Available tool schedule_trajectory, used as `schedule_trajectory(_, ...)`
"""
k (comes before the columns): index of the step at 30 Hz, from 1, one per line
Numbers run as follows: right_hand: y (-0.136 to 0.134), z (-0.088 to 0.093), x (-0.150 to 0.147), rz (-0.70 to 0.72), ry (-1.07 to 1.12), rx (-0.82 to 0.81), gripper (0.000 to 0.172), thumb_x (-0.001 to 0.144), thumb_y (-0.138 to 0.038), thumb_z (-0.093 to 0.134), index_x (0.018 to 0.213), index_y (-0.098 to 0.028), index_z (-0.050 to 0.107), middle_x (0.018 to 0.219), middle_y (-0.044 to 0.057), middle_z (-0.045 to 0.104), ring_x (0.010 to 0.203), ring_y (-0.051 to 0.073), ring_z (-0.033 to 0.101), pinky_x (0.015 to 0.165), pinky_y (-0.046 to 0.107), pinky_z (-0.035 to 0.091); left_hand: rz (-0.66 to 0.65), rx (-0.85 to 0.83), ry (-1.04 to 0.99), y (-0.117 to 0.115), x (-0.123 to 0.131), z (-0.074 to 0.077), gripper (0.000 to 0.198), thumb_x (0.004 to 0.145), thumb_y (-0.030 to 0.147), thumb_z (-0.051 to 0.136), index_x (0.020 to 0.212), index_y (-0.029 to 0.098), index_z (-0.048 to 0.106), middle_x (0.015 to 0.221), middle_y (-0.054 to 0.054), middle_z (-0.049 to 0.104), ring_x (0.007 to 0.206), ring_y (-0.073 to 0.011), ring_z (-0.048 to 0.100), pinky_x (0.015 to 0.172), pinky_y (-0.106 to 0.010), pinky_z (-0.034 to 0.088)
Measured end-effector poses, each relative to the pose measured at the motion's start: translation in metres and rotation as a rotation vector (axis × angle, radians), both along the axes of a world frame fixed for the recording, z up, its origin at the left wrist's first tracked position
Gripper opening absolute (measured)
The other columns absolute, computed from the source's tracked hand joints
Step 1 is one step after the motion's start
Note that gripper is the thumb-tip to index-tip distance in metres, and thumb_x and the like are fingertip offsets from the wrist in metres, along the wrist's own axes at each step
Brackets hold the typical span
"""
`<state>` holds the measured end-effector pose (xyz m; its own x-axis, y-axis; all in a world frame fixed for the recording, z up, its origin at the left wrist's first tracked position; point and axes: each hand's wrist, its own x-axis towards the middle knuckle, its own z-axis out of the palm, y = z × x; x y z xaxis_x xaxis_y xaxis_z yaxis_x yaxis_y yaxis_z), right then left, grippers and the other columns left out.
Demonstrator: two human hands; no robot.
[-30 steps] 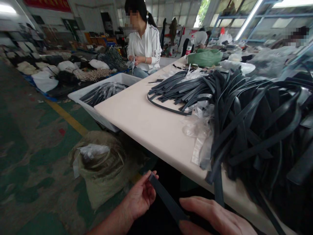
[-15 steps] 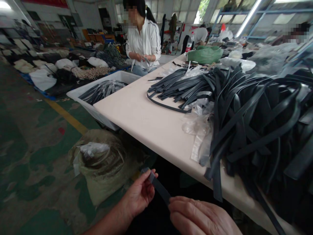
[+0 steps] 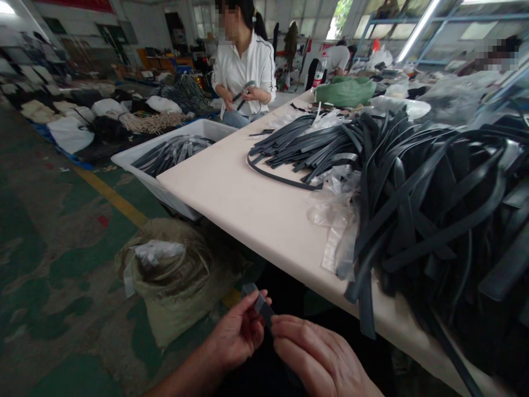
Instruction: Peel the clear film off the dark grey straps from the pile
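Low in the head view, in front of the table's near edge, my left hand (image 3: 242, 331) pinches the end of a dark grey flat strap (image 3: 268, 316) between thumb and fingers. Something clear, like plastic film, seems to cover the strap's tip. My right hand (image 3: 320, 353) is closed on the same strap a short way below, its fingers close to my left fingertips. The rest of that strap is hidden behind my right hand. To the right, a big heap of similar dark straps (image 3: 438, 220) hangs over the table edge.
The pale table (image 3: 231, 187) bears more straps and crumpled clear plastic (image 3: 336, 215). A white bin (image 3: 136, 165) of straps stands at its left end. An open woven sack (image 3: 177, 309) sits on the floor. Across the table, a person in white (image 3: 243, 66) holds a strap.
My right hand has moved up and left along the strap, closer to my left hand. The person across has brought a looped strap into view between their hands.
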<state>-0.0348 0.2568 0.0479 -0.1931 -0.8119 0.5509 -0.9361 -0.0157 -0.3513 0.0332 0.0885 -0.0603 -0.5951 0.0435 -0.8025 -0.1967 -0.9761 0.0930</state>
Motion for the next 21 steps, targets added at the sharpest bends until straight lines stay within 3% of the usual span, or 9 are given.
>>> schedule_trajectory(4, -0.01, -0.035, -0.01, 0.029, -0.213, -0.048, 0.022, 0.104, -0.019, 0.038, 0.103, -0.017, 0.06, 0.105, 0.006, 0.071, 0.107, 0.014, 0.065, 0.102, 0.031, 0.051, -0.025, 0.047, 0.061, 0.003, 0.001, -0.003, 0.015, 0.094, 0.018, 0.058, 0.094, 0.007, 0.068, 0.078, -0.008, 0.075, 0.061, -0.0134, 0.069, 0.051, -0.019, 0.054)
schedule_trajectory(9, -0.017, -0.053, -0.018, 0.036, -0.391, 0.139, 0.021, 0.103, -0.023, 0.039, 0.101, -0.021, 0.06, 0.115, 0.005, 0.07, 0.121, 0.017, 0.058, 0.113, 0.042, 0.041, -0.024, 0.05, 0.164, 0.003, 0.005, 0.004, 0.02, 0.097, 0.018, 0.05, 0.09, 0.01, 0.068, 0.071, -0.004, 0.073, 0.06, -0.0147, 0.068, 0.057, -0.024, 0.055)
schedule_trajectory(11, -0.02, -0.053, -0.016, 0.028, -0.387, 0.141, 0.027, 0.104, -0.026, 0.035, 0.097, -0.019, 0.06, 0.104, 0.006, 0.071, 0.11, 0.018, 0.063, 0.104, 0.039, 0.048, -0.01, 0.07, 0.231, 0.003, 0.006, 0.009, 0.029, 0.098, 0.023, 0.044, 0.092, 0.009, 0.068, 0.074, -0.007, 0.073, 0.065, -0.0185, 0.069, 0.064, -0.03, 0.057)
schedule_trajectory(13, -0.022, -0.049, -0.013, 0.017, -0.37, 0.16, 0.034, 0.105, -0.028, 0.029, 0.092, -0.017, 0.059, 0.087, 0.006, 0.069, 0.086, 0.017, 0.066, 0.081, 0.031, 0.054, -0.013, 0.121, 0.292, 0.002, 0.005, 0.012, 0.037, 0.098, 0.029, 0.041, 0.101, 0.003, 0.067, 0.089, -0.016, 0.075, 0.079, -0.0247, 0.072, 0.075, -0.037, 0.058)
schedule_trajectory(15, -0.022, -0.044, -0.009, 0.004, -0.389, 0.225, 0.04, 0.105, -0.032, 0.025, 0.087, -0.017, 0.057, 0.076, 0.005, 0.066, 0.066, 0.015, 0.062, 0.063, 0.026, 0.05, 0.007, 0.146, 0.295, -0.003, 0.003, 0.011, 0.046, 0.098, 0.036, 0.042, 0.112, -0.003, 0.062, 0.102, -0.024, 0.072, 0.092, -0.0294, 0.071, 0.084, -0.041, 0.057)
schedule_trajectory(18, -0.013, -0.036, -0.004, 0.021, -0.568, 0.333, 0.048, 0.106, -0.042, 0.021, 0.085, -0.019, 0.057, 0.07, 0.001, 0.064, 0.059, 0.012, 0.059, 0.058, 0.021, 0.045, 0.148, 0.055, 0.218, -0.022, -0.003, 0.0, 0.05, 0.098, 0.039, 0.047, 0.12, -0.005, 0.056, 0.102, -0.025, 0.072, 0.091, -0.0276, 0.072, 0.086, -0.039, 0.058)
schedule_trajectory(21, 0.008, -0.036, -0.001, 0.066, -0.736, 0.358, 0.054, 0.105, -0.051, 0.018, 0.083, -0.021, 0.057, 0.071, -0.001, 0.065, 0.061, 0.01, 0.061, 0.058, 0.017, 0.047, 0.356, -0.147, 0.105, -0.059, -0.01, -0.018, 0.044, 0.1, 0.031, 0.045, 0.123, -0.005, 0.053, 0.094, -0.02, 0.073, 0.081, -0.0222, 0.073, 0.075, -0.031, 0.06)
